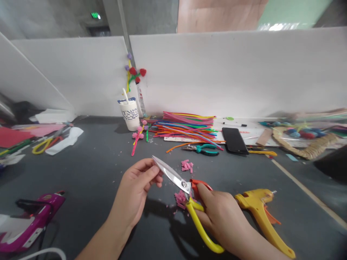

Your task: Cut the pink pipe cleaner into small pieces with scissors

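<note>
Bare grey table lies open in the left middle, between the magenta glue gun at near left and the cup far back. Right of the scissors, a yellow glue gun blocks the near side. Pliers, phone and pipe cleaners crowd the far middle.

Bare left hand raised, palm turned inward, thumb and fingertips pinched together; bare right hand curled in closed grip, knuckles up; forearms angle inward.
</note>
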A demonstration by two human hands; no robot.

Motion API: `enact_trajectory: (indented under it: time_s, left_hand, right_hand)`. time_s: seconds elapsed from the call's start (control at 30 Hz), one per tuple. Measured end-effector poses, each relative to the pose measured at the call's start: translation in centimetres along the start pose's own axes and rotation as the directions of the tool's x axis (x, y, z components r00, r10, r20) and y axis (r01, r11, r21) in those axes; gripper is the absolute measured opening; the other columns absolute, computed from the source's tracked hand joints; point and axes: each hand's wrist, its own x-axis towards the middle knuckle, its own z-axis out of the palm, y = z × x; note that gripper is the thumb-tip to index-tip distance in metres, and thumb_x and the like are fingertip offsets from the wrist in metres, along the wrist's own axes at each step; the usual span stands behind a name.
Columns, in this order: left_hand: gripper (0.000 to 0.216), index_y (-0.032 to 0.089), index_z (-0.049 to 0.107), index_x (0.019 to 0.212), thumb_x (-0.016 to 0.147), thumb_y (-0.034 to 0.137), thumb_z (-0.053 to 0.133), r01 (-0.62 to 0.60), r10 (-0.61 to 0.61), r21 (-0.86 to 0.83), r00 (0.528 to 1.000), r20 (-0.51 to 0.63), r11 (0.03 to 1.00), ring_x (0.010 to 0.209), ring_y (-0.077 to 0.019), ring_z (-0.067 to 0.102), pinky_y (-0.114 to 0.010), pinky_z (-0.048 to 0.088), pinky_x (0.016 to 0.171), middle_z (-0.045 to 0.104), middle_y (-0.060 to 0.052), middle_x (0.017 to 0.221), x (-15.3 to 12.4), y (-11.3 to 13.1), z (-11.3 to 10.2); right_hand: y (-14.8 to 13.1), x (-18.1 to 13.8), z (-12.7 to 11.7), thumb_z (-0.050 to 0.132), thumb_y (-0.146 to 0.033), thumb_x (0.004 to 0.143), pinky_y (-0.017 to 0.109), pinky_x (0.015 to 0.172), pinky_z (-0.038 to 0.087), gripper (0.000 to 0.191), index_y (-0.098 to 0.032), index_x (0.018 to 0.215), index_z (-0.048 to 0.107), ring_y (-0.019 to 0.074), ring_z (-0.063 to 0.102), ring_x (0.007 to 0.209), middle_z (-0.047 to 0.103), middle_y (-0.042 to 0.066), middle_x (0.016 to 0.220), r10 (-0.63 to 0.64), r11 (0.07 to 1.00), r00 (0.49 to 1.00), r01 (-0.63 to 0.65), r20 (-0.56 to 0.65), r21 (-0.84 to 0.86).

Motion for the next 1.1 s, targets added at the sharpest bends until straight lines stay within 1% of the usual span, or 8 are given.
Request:
enact_trajectory:
  time_s: [0.13, 0.23, 0.4, 0.53, 0.63, 0.77, 0.97, 1.1]
  left_hand:
    - [0.004, 0.015, 0.064, 0.069, 0.068, 0.019, 0.064, 0.001, -0.001, 0.001, 1.0, 0.003, 1.0, 0.051, -0.0055, 0.049, -0.015, 0.04, 0.048, 0.057, 0.002, 0.059, -0.1, 0.0, -0.1]
    - [0.004, 0.016, 0.062, 0.071, 0.07, 0.02, 0.063, 0.046, -0.046, 0.004, 0.998, 0.044, 0.999, 0.052, -0.006, 0.051, -0.015, 0.041, 0.049, 0.059, 0.002, 0.062, -0.2, -0.1, -0.1]
    - [0.007, 0.014, 0.061, 0.073, 0.072, 0.021, 0.061, 0.278, -0.276, 0.03, 0.922, 0.273, 0.96, 0.053, -0.0074, 0.052, -0.017, 0.041, 0.05, 0.059, -0.001, 0.064, -0.6, -0.9, 0.6]
    - [0.01, 0.012, 0.061, 0.072, 0.074, 0.022, 0.059, 0.42, -0.418, 0.088, 0.813, 0.405, 0.903, 0.05, -0.0063, 0.051, -0.017, 0.04, 0.049, 0.058, -0.002, 0.062, -1.0, -1.9, 1.3]
    - [0.011, 0.011, 0.06, 0.07, 0.073, 0.021, 0.06, 0.467, -0.478, 0.144, 0.751, 0.455, 0.872, 0.049, -0.0062, 0.05, -0.017, 0.04, 0.048, 0.059, -0.003, 0.062, -1.3, -2.5, 1.5]
    - [0.011, 0.011, 0.06, 0.069, 0.073, 0.02, 0.059, 0.465, -0.502, 0.203, 0.722, 0.477, 0.862, 0.049, -0.0068, 0.05, -0.018, 0.039, 0.048, 0.058, -0.003, 0.061, -1.5, -2.7, 1.7]
    - [0.012, 0.01, 0.061, 0.074, 0.072, 0.022, 0.06, 0.293, -0.385, 0.273, 0.833, 0.397, 0.916, 0.057, -0.0104, 0.052, -0.022, 0.042, 0.054, 0.061, -0.005, 0.067, -1.3, -2.6, 2.0]
    - [0.01, 0.011, 0.061, 0.073, 0.069, 0.02, 0.062, 0.272, -0.387, 0.32, 0.838, 0.384, 0.908, 0.053, -0.0096, 0.049, -0.023, 0.041, 0.052, 0.062, -0.004, 0.065, -1.4, -2.8, 1.9]
  right_hand:
    - [0.2, 0.1, 0.1, 0.049, -0.037, 0.077, 0.024, 0.042, 0.022, 0.018, -0.02, 0.074, 0.048, 0.0171, 0.054, 0.043, 0.059, 0.001, 0.052, 0.029, 1.0, 1.0, -0.029, -0.003, 0.012]
    - [0.2, 0.4, 0.0, 0.047, -0.037, 0.077, 0.022, 0.041, 0.024, 0.019, -0.021, 0.067, 0.045, 0.0135, 0.047, 0.042, 0.054, -0.002, 0.049, 0.116, 0.958, 0.993, -0.116, 0.015, 0.263]
    - [-0.2, 0.9, -1.1, 0.045, -0.03, 0.076, 0.019, 0.042, 0.031, 0.015, -0.019, 0.065, 0.046, 0.0074, 0.039, 0.042, 0.049, -0.005, 0.052, 0.209, 0.568, 0.97, -0.225, 0.125, 0.792]
    - [-0.5, 0.9, -2.0, 0.047, -0.032, 0.075, 0.018, 0.035, 0.027, 0.014, -0.019, 0.078, 0.05, 0.0058, 0.035, 0.035, 0.048, -0.007, 0.048, 0.216, 0.279, 0.941, -0.314, 0.26, 0.907]
    - [-0.6, 0.7, -2.2, 0.048, -0.033, 0.074, 0.017, 0.035, 0.027, 0.014, -0.019, 0.075, 0.049, 0.0061, 0.037, 0.035, 0.043, -0.009, 0.042, 0.18, 0.142, 0.94, -0.317, 0.291, 0.938]
    - [-0.6, 0.7, -1.9, 0.051, -0.028, 0.072, 0.015, 0.031, 0.022, 0.012, -0.019, 0.066, 0.045, 0.0026, 0.03, 0.03, 0.047, -0.009, 0.045, 0.154, 0.141, 0.937, -0.336, 0.315, 0.931]
    - [-0.7, 0.8, -1.6, 0.048, -0.015, 0.067, 0.013, 0.032, 0.026, 0.007, -0.018, 0.061, 0.045, 0.0047, 0.042, 0.038, 0.046, -0.008, 0.046, 0.224, 0.203, 0.924, -0.357, 0.311, 0.912]
    - [-0.9, 0.8, -1.7, 0.048, -0.015, 0.066, 0.014, 0.033, 0.027, 0.007, -0.018, 0.061, 0.045, 0.0034, 0.036, 0.034, 0.046, -0.008, 0.046, 0.228, 0.233, 0.922, -0.364, 0.313, 0.902]
